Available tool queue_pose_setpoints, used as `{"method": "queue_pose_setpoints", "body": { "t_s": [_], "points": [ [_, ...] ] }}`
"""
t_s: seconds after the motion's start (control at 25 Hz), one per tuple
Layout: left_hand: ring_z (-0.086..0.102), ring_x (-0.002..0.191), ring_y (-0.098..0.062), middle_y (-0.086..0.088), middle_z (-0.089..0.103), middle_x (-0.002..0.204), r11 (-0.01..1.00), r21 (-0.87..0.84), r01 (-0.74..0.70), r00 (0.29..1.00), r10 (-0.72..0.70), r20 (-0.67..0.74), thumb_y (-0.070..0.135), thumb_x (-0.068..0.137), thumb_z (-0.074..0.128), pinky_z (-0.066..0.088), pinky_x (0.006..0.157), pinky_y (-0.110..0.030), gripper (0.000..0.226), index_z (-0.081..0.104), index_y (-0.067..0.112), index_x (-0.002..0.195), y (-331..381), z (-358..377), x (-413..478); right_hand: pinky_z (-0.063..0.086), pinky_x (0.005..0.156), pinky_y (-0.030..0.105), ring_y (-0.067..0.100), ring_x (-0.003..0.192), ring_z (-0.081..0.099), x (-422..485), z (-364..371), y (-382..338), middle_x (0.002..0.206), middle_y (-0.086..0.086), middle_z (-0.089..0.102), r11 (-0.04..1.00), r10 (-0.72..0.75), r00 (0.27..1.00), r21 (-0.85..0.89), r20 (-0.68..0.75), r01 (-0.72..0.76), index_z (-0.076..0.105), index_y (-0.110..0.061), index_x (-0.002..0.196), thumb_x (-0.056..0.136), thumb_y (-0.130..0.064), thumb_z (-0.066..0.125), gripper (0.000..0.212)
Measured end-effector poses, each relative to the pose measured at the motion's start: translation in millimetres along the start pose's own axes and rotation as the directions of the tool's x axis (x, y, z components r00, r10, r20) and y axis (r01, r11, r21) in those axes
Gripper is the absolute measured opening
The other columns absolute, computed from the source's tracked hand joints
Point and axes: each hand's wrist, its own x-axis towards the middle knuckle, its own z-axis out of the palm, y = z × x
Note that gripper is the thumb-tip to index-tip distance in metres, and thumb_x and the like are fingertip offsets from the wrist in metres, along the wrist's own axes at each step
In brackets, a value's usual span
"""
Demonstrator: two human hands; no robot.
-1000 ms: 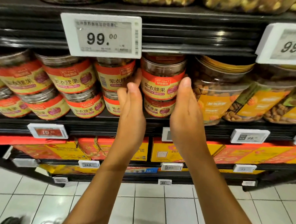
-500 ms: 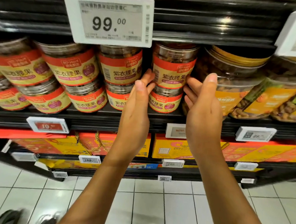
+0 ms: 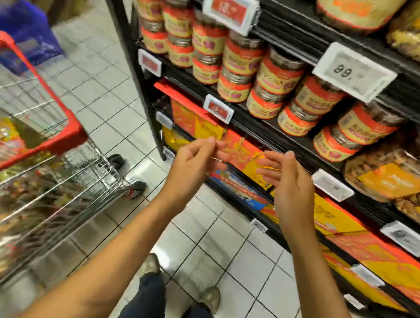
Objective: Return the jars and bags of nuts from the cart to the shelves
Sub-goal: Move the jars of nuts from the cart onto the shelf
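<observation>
Left hand [image 3: 194, 164], right hand [image 3: 289, 186] now off jars [image 3: 278, 75]; cart [image 3: 66, 135] contents blurred.

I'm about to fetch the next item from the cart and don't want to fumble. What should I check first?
1. Left hand free: ok, holds no jar.
2. Right hand free: ok, fingers open.
3. Cart in sight on the left: ok.
4. Packages in cart: ok, some show; kind cannot tell, blurred.
5. Red-label jars stacked on shelf: ok.
</observation>
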Motion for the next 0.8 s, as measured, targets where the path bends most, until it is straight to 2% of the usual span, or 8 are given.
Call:
{"method": "queue_pose_setpoints", "body": {
  "t_s": [0.08,0.16,0.28,0.4,0.56,0.68,0.76,0.8],
  "points": [
    [0.059,0.056,-0.008,-0.005,0.061,0.072,1.0,0.012,0.009,0.993,-0.008,-0.116,0.014,0.1,0.037,0.049,0.063,-0.016,0.029,0.061,0.011,0.084,13.4,-54.4,-33.6,0.049,0.069,0.015,0.007,0.076,0.065,-15.3,43.5,-15.8,0.082,-0.007,0.069,1.0,0.006,0.974,-0.025,0.228,-0.001,0.066,-0.022,0.087,0.095,-0.03,0.036,0.032],
    [0.058,0.056,-0.007,-0.005,0.061,0.074,0.999,0.016,0.032,0.976,-0.028,-0.215,0.013,0.1,0.037,0.048,0.062,-0.014,0.028,0.062,0.011,0.085,18.9,-110.9,-63.8,0.051,0.07,0.019,0.01,0.074,0.065,-27.8,93.7,-28.2,0.08,-0.004,0.069,1.0,0.014,0.9,-0.022,0.436,-0.005,0.066,-0.018,0.086,0.098,-0.017,0.038,0.03],
    [0.057,0.053,-0.004,-0.006,0.06,0.075,0.997,-0.059,0.05,0.897,-0.071,-0.436,0.01,0.099,0.039,0.048,0.059,-0.013,0.024,0.061,0.007,0.091,22.2,-205.9,-96.1,0.05,0.072,0.024,0.01,0.071,0.065,-39.8,186.0,-52.6,0.08,-0.001,0.069,0.999,-0.023,0.79,-0.015,0.613,0.04,0.064,-0.018,0.085,0.1,-0.01,0.036,0.033],
    [0.058,0.052,-0.003,-0.006,0.061,0.074,0.995,-0.098,0.011,0.816,-0.066,-0.574,0.009,0.099,0.04,0.049,0.056,-0.013,0.024,0.061,0.008,0.088,32.9,-311.6,-103.5,0.051,0.069,0.021,0.011,0.074,0.066,-51.3,297.7,-80.6,0.082,0.001,0.069,0.995,-0.094,0.695,0.046,0.713,0.087,0.064,-0.016,0.088,0.098,-0.014,0.04,0.027],
    [0.058,0.047,-0.004,0.004,0.065,0.059,0.992,-0.129,0.013,0.761,-0.094,-0.642,0.007,0.098,0.042,0.047,0.051,-0.013,0.028,0.062,0.011,0.079,56.3,-442.9,-90.7,0.049,0.067,0.015,0.004,0.073,0.065,-69.9,452.3,-116.5,0.083,-0.003,0.068,0.989,-0.136,0.559,0.075,0.818,0.13,0.065,-0.022,0.087,0.093,-0.027,0.041,0.025],
    [0.057,0.049,-0.007,0.006,0.063,0.056,0.978,-0.128,0.166,0.707,-0.209,-0.676,0.007,0.097,0.041,0.044,0.054,-0.017,0.029,0.06,0.014,0.077,54.2,-532.0,-84.0,0.051,0.07,0.023,0.001,0.066,0.062,-84.1,550.6,-111.4,0.081,-0.001,0.066,0.991,0.035,0.511,-0.094,0.859,0.091,0.065,-0.013,0.092,0.1,-0.02,0.041,0.026],
    [0.055,0.043,-0.004,0.007,0.061,0.048,0.952,-0.154,0.263,0.644,-0.293,-0.707,0.007,0.097,0.041,0.039,0.044,-0.014,0.028,0.056,0.014,0.074,39.6,-576.4,-75.9,0.05,0.073,0.036,0.012,0.069,0.06,-84.1,591.2,-92.3,0.085,0.011,0.066,0.959,0.186,0.521,-0.27,0.833,0.089,0.064,-0.007,0.096,0.101,-0.022,0.04,0.03],
    [0.056,0.046,-0.006,0.006,0.061,0.052,0.935,-0.159,0.316,0.624,-0.331,-0.708,0.009,0.097,0.043,0.039,0.042,-0.017,0.027,0.054,0.014,0.073,28.0,-590.9,-69.5,0.046,0.07,0.037,0.018,0.071,0.058,-81.9,603.6,-80.3,0.087,0.017,0.065,0.924,0.245,0.532,-0.361,0.81,0.124,0.064,-0.002,0.101,0.1,-0.025,0.04,0.034]
  ]
}}
